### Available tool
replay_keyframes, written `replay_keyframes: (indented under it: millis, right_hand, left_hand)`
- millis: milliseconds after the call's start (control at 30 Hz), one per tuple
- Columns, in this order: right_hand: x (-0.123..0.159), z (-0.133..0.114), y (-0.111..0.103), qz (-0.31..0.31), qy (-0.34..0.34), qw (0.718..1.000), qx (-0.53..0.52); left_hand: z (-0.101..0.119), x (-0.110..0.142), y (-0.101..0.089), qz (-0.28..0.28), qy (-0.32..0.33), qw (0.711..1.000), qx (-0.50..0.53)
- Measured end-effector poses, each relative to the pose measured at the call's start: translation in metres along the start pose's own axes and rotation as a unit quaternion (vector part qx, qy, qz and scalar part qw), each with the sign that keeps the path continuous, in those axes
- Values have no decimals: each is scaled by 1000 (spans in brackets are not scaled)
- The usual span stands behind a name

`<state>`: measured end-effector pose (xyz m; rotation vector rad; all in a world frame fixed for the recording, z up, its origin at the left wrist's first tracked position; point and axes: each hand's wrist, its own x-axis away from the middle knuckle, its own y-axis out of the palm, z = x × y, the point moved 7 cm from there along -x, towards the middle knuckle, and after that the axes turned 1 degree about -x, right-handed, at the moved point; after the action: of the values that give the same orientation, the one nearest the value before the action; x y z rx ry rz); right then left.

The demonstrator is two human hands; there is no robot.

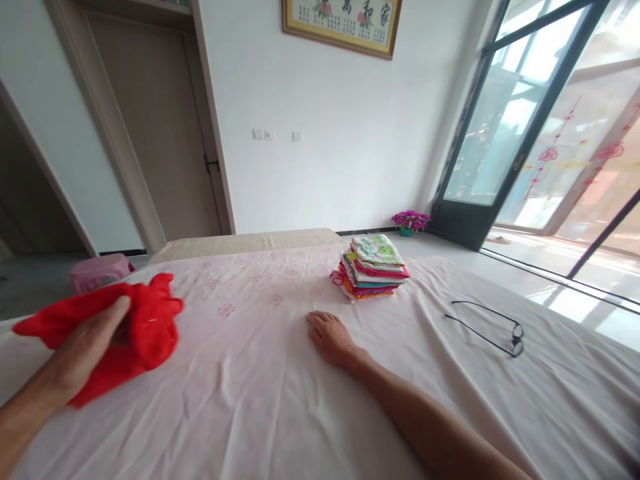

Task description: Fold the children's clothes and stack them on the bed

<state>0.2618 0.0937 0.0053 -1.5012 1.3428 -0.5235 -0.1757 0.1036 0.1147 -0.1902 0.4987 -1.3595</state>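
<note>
My left hand [87,347] grips a crumpled red cloth [145,327] at the left side of the pale pink sheet [260,393], holding it just above or on the surface. My right hand [333,337] lies flat on the sheet near the middle, fingers stretched out and holding nothing. A short way beyond my right hand stands a neat stack of folded colourful cloths [373,267].
A pair of dark glasses [493,330] lies on the sheet to the right. A pink stool [97,270] stands at the far left, a door behind it. Purple flowers [410,220] sit on the floor beside large glass doors on the right.
</note>
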Motion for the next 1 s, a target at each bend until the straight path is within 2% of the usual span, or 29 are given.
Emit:
replay_keyframes:
  millis: [67,100,133,233,300,367,467,600,700,800,867,933,1000]
  right_hand:
    - [-1,12,-3,24,27,998,-48]
    - [-1,19,-4,41,44,995,-76]
    - [-2,26,-6,59,58,991,-106]
    - [-2,37,-8,85,74,977,-179]
    - [-2,35,-7,63,64,976,-199]
    - [-1,29,-7,36,51,979,-193]
    - [1,18,-11,18,31,986,-165]
    - [4,6,-12,14,-23,995,-101]
    - [4,1,-10,19,-44,998,-51]
    - [4,0,-9,35,-48,997,-42]
    - [5,5,-14,82,-26,995,-57]
    - [6,16,-21,154,13,984,-87]
    - [7,26,-26,216,38,968,-122]
  left_hand:
    - [14,14,43,-136,-5,991,-1]
    - [20,22,61,-181,1,983,-14]
    - [23,28,74,-193,7,981,-28]
    - [13,30,90,-116,18,990,-76]
    - [-6,28,96,-73,27,990,-119]
    - [-28,27,106,-62,31,984,-165]
    - [-53,31,128,-78,30,968,-237]
    - [-58,43,153,-69,82,941,-320]
    - [-54,51,154,-21,109,941,-318]
    - [-54,53,137,45,59,963,-259]
    - [-50,54,119,112,32,972,-206]
    - [-44,55,101,179,42,972,-147]
    - [-40,56,91,211,61,970,-103]
